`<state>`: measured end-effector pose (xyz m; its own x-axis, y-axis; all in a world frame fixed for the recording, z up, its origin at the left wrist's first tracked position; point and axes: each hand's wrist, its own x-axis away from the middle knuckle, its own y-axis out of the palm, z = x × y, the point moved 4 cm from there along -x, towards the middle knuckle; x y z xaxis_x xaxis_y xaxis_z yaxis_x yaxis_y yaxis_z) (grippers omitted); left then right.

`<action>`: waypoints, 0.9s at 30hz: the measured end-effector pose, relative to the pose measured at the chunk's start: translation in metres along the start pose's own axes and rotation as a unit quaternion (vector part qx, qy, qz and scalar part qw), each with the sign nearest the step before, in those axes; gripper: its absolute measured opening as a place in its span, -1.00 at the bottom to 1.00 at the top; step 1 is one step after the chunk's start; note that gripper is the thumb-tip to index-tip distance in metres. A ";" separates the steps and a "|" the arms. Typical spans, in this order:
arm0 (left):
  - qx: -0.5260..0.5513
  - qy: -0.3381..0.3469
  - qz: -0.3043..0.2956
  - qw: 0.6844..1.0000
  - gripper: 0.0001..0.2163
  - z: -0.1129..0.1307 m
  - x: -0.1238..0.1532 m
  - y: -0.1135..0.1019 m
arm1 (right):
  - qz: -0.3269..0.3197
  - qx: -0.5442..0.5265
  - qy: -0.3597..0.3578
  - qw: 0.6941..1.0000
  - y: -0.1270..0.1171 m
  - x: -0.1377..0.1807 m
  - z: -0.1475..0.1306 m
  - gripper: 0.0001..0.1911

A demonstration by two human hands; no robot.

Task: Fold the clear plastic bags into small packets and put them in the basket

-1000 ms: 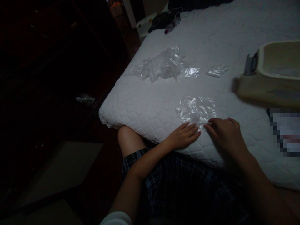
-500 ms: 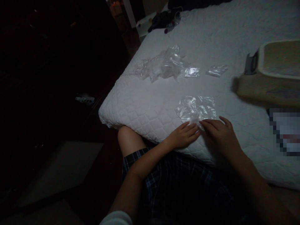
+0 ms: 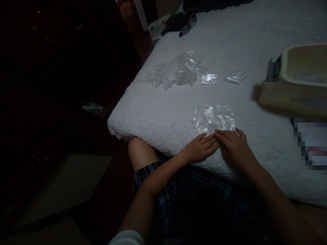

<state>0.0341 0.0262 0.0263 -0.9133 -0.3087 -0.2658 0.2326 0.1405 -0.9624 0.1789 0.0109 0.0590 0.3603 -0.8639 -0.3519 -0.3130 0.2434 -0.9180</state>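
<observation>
A clear plastic bag (image 3: 214,117) lies spread on the white quilted bed, close to its front edge. My left hand (image 3: 203,146) rests flat on the bag's near edge with its fingers stretched out. From the right, my right hand (image 3: 233,143) reaches to the same edge, its fingertips touching the plastic beside the left fingers. The right fingers are extended and the thumb side is raised. My hands cover the near part of the bag.
Farther back on the bed (image 3: 163,112) lie a heap of crumpled clear bags (image 3: 176,71), a small folded bag (image 3: 209,79) and another flattened bag (image 3: 236,77). A beige plastic bin (image 3: 288,95) with a grey handle stands at the right. Dark floor borders the bed's left side.
My right hand has shifted slightly left along the bag's near edge, closer to the left fingers. My left hand has stayed in place.
</observation>
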 end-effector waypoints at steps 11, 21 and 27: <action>-0.004 0.000 -0.013 1.000 -0.61 0.001 0.001 -0.002 | -0.016 -0.007 0.037 0.999 0.000 -0.002 0.001 -0.36; 0.007 -0.006 -0.019 1.000 -0.63 0.000 -0.001 -0.003 | -0.001 -0.117 0.025 0.993 -0.007 -0.002 0.011 -0.55; 0.006 -0.010 0.013 1.000 -0.66 0.000 0.000 -0.004 | -0.003 -0.170 0.096 0.981 -0.035 0.000 0.032 -0.66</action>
<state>0.0336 0.0258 0.0300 -0.8998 -0.3240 -0.2921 0.2606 0.1378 -0.9556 0.2183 0.0166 0.0848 0.2007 -0.9400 -0.2758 -0.5977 0.1056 -0.7948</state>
